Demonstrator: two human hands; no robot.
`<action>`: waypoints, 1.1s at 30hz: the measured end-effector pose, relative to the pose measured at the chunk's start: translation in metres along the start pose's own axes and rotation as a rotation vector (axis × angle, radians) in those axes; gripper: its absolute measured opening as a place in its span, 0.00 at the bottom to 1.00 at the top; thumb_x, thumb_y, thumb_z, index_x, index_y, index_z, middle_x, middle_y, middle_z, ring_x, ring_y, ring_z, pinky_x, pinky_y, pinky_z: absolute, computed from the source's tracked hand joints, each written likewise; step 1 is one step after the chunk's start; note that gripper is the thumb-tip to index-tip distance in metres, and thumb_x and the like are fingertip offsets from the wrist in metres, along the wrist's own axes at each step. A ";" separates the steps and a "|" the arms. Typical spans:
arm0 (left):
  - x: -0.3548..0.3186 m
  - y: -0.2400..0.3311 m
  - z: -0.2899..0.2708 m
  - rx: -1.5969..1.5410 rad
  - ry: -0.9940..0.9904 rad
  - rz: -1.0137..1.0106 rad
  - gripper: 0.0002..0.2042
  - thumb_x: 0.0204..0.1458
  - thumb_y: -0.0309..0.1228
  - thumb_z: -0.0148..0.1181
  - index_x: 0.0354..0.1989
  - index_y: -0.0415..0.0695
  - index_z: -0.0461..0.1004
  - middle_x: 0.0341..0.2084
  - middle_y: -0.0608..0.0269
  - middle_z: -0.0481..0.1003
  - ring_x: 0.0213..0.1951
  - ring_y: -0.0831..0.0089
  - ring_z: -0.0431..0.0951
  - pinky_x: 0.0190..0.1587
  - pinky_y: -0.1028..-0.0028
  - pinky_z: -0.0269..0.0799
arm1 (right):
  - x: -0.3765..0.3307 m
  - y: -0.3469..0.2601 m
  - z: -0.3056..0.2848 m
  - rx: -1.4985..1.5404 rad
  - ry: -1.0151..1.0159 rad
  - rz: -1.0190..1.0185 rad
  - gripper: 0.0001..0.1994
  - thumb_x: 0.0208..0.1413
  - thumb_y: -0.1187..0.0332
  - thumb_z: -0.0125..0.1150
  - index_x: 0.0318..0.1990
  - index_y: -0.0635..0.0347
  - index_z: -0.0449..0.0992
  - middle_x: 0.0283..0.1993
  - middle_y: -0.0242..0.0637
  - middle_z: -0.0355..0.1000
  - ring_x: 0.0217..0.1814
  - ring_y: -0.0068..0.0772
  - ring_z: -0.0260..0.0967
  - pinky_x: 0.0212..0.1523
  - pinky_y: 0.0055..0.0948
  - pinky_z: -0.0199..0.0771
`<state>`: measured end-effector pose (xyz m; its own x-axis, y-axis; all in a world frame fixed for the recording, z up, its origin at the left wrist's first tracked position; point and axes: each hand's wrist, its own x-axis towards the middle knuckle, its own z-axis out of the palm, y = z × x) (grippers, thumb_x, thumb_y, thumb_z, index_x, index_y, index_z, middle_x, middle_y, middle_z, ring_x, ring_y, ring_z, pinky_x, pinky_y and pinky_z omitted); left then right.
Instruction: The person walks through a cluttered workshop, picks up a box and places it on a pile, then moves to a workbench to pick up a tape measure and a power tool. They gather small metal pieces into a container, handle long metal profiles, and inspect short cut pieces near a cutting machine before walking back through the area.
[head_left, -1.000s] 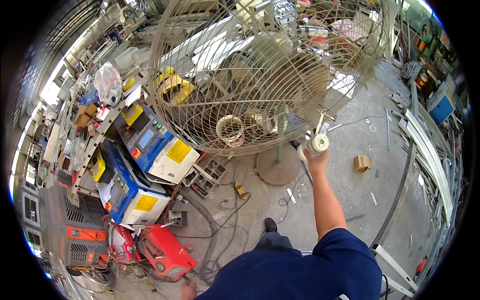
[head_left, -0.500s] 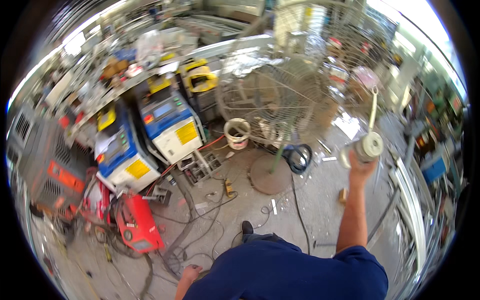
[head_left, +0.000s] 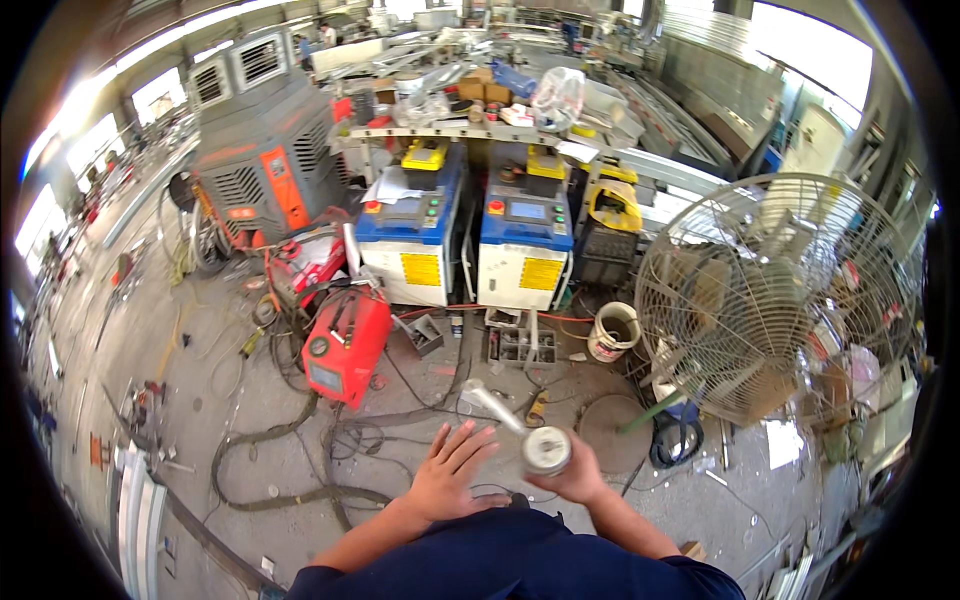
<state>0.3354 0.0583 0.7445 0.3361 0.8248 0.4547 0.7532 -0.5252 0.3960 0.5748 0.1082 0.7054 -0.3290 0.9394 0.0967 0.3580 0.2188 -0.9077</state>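
My right hand [head_left: 576, 476] is wrapped round a pale container [head_left: 547, 451] with a round cream lid, which looks like a drinking bottle. A long light strap-like piece [head_left: 497, 409] sticks out from its lid toward the upper left, blurred at the far end. Most of the container's body is hidden under the lid and behind my fingers. My left hand [head_left: 450, 470] is open just to its left, fingers spread, back of the hand up. Nothing is in it, and a small gap separates it from the container.
Ahead stand two blue-and-white machines [head_left: 525, 250], a red welder-like machine [head_left: 347, 345] and a grey-orange unit [head_left: 262, 150]. A large caged fan [head_left: 770, 300] stands at right, beside a white bucket [head_left: 613, 333]. A thick hose [head_left: 270, 497] and several cables lie across the floor.
My view has swung left. My right hand has come in from far out at the right to my front with the container. My left hand has risen beside it, fingers spread.
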 end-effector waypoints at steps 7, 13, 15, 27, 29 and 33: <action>-0.017 0.002 0.016 -0.630 0.015 -0.286 0.57 0.24 0.51 0.77 0.64 0.41 0.50 0.57 0.50 0.64 0.61 0.60 0.63 0.65 0.60 0.51 | 0.038 -0.052 0.021 0.066 -0.404 -0.467 0.37 0.30 0.64 0.78 0.52 0.64 0.66 0.51 0.46 0.64 0.54 0.47 0.61 0.55 0.38 0.63; -0.034 0.004 0.057 -0.761 0.102 -0.650 0.41 0.29 0.40 0.78 0.53 0.42 0.60 0.44 0.56 0.75 0.47 0.66 0.76 0.47 0.68 0.72 | 0.053 -0.049 0.008 -0.024 -0.638 -0.338 0.36 0.42 0.55 0.71 0.57 0.61 0.63 0.53 0.49 0.62 0.56 0.48 0.62 0.55 0.37 0.65; -0.030 0.014 0.059 -0.556 0.066 -0.744 0.37 0.31 0.39 0.77 0.50 0.40 0.62 0.40 0.55 0.76 0.44 0.64 0.78 0.44 0.68 0.73 | 0.056 -0.056 0.002 -0.181 -0.630 -0.365 0.32 0.50 0.44 0.59 0.54 0.60 0.66 0.51 0.51 0.66 0.53 0.49 0.67 0.51 0.39 0.69; -0.034 0.023 0.081 -0.308 -0.084 -0.779 0.32 0.32 0.43 0.73 0.43 0.43 0.64 0.33 0.47 0.76 0.39 0.48 0.77 0.37 0.59 0.73 | 0.052 -0.041 0.021 -0.706 -0.563 -0.561 0.25 0.50 0.45 0.52 0.26 0.62 0.73 0.24 0.46 0.74 0.26 0.46 0.74 0.29 0.40 0.74; -0.035 0.022 0.077 -0.385 -0.110 -0.763 0.32 0.32 0.43 0.74 0.44 0.43 0.64 0.33 0.46 0.76 0.41 0.48 0.76 0.38 0.59 0.72 | 0.053 -0.043 0.018 -0.694 -0.569 -0.617 0.24 0.50 0.45 0.53 0.25 0.62 0.73 0.23 0.46 0.74 0.25 0.45 0.74 0.28 0.39 0.74; -0.036 0.017 0.072 -0.446 -0.167 -0.675 0.36 0.31 0.44 0.74 0.49 0.43 0.63 0.34 0.47 0.77 0.42 0.48 0.76 0.39 0.60 0.72 | 0.054 -0.033 0.014 -0.665 -0.575 -0.811 0.22 0.48 0.47 0.56 0.26 0.62 0.72 0.22 0.43 0.73 0.24 0.43 0.73 0.28 0.37 0.73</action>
<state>0.3764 0.0348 0.6773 -0.0021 0.9945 -0.1050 0.5400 0.0895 0.8369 0.5325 0.1481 0.7351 -0.9499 0.2458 0.1930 0.1917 0.9461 -0.2612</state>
